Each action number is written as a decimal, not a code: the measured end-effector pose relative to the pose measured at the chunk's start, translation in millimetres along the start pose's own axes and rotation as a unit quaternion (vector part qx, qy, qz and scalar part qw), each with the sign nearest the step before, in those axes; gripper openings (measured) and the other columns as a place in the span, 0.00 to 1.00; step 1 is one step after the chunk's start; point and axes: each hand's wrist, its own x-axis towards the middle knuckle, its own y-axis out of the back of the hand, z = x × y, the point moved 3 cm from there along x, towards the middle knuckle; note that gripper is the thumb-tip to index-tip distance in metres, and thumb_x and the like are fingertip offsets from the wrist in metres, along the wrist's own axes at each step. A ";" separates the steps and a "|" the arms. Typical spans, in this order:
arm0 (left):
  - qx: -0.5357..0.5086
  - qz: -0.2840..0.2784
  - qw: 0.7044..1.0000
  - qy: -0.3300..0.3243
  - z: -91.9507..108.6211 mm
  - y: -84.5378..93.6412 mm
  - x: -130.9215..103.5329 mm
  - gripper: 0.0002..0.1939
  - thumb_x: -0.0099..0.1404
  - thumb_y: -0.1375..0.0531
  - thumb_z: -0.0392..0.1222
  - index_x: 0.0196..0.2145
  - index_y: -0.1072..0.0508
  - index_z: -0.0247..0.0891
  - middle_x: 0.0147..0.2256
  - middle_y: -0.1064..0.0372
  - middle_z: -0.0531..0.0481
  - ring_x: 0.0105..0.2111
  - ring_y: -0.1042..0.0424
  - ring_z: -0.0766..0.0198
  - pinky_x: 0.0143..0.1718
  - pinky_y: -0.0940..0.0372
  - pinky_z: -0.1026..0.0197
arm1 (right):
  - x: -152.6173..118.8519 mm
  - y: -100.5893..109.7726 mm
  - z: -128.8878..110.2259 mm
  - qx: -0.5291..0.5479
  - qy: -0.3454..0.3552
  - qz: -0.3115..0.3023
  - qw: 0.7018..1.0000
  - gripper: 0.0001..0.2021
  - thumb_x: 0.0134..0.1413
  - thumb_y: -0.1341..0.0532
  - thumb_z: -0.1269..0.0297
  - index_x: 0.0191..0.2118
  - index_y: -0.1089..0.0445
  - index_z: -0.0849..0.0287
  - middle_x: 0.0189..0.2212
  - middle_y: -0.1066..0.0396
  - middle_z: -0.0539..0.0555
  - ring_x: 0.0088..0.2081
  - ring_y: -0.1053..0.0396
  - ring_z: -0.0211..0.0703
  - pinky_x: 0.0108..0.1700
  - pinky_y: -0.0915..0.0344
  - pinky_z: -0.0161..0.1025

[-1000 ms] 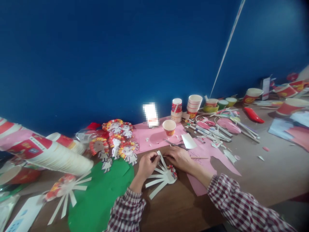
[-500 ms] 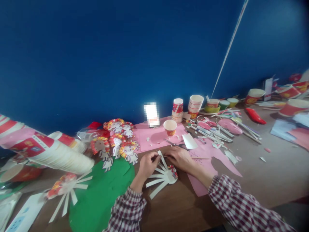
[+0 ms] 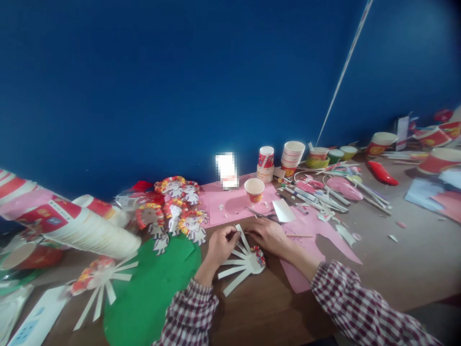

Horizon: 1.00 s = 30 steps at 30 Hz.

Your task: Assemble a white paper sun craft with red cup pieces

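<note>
A paper cup cut into strips (image 3: 252,263) lies splayed on the table between my hands, its white inside up. Some of its strips on the right are curled and show red print. My left hand (image 3: 222,246) is closed in a pinch at the tip of one upright-pointing strip. On the other side of that strip, my right hand (image 3: 270,236) lies with fingers bent and bunched. Whether its fingertips grip anything is hidden. Another cut cup (image 3: 103,278) with curled printed strips lies at the left, partly on a green paper sheet (image 3: 151,293).
Cut-out paper animals with curled manes (image 3: 175,211) lie behind my left hand. Pink paper (image 3: 219,211) holds an upright paper cup (image 3: 254,190) and scissors (image 3: 254,211). Long stacked cups (image 3: 90,230) lean in from the left. Pens (image 3: 306,198) and scraps lie to the right.
Both hands and the cut cup keep nearly the same place. Only a very slight shift of the whole view shows.
</note>
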 end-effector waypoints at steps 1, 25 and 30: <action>0.001 0.000 1.000 -0.001 0.0 -0.1 -0.1 0.14 0.61 0.45 0.48 0.30 0.25 0.37 0.28 0.26 0.50 0.28 0.30 0.66 0.29 0.39 0.68 | 0.0 -0.1 0.1 0.001 0.000 -0.001 1.000 0.07 0.56 0.42 0.69 0.39 0.28 0.56 0.39 0.28 0.54 0.41 0.32 0.42 0.45 0.38 0.37; 0.010 0.004 1.000 -0.011 -2.6 -1.3 0.0 0.13 0.61 0.45 0.47 0.31 0.25 0.37 0.27 0.27 0.51 0.27 0.30 0.66 0.29 0.39 0.68 | 0.4 0.1 0.0 -0.009 0.005 -0.006 1.000 0.07 0.57 0.43 0.68 0.39 0.28 0.56 0.38 0.28 0.54 0.41 0.32 0.42 0.45 0.38 0.37; 0.002 0.007 1.000 -0.002 -1.7 -0.9 -0.1 0.12 0.61 0.44 0.47 0.34 0.26 0.37 0.29 0.26 0.50 0.28 0.29 0.65 0.30 0.38 0.67 | 0.3 0.4 -0.3 -0.010 0.003 -0.006 1.000 0.07 0.57 0.42 0.67 0.39 0.28 0.57 0.37 0.27 0.54 0.40 0.32 0.42 0.45 0.38 0.37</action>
